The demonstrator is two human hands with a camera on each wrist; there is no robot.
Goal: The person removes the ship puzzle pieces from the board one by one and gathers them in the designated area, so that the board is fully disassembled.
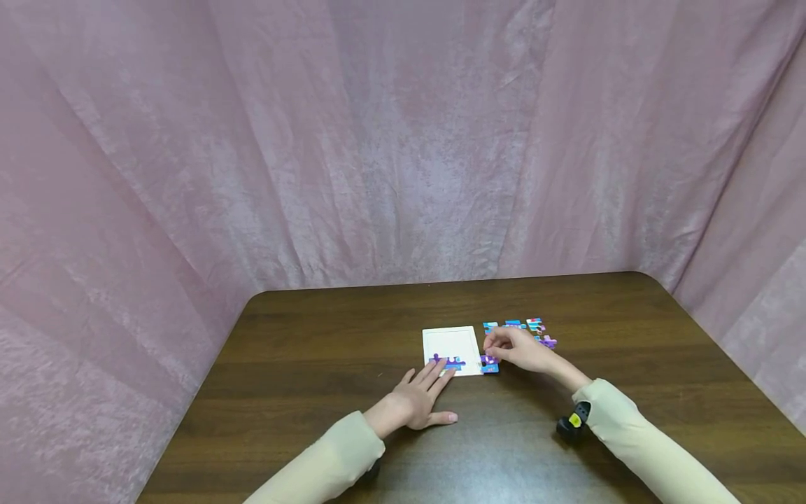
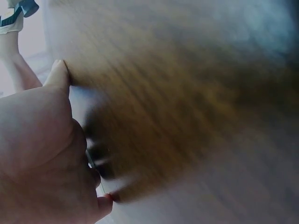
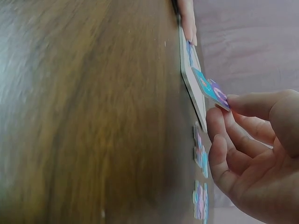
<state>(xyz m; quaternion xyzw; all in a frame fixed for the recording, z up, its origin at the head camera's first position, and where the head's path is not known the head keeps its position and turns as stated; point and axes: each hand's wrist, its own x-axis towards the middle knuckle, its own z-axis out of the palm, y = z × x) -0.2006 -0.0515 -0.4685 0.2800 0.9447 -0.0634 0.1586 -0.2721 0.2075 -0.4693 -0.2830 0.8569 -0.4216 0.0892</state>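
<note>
A white square puzzle tray (image 1: 450,341) lies on the table, with purple and blue jigsaw pieces (image 1: 455,362) along its near edge. My left hand (image 1: 415,404) is spread flat, its straight fingertips resting on those pieces and the tray's near edge. My right hand (image 1: 524,350) pinches a purple and blue jigsaw piece (image 3: 210,88) between thumb and fingers, at the tray's near right corner. In the right wrist view the held piece is tilted, raised above the table and overlapping the tray (image 3: 195,95). The left wrist view shows my left palm (image 2: 42,149) and the fingers' undersides.
Several loose jigsaw pieces (image 1: 534,325) lie right of the tray, beyond and partly behind my right hand. The brown wooden table (image 1: 315,350) has rounded far corners. Pink curtains (image 1: 403,140) hang behind and beside it.
</note>
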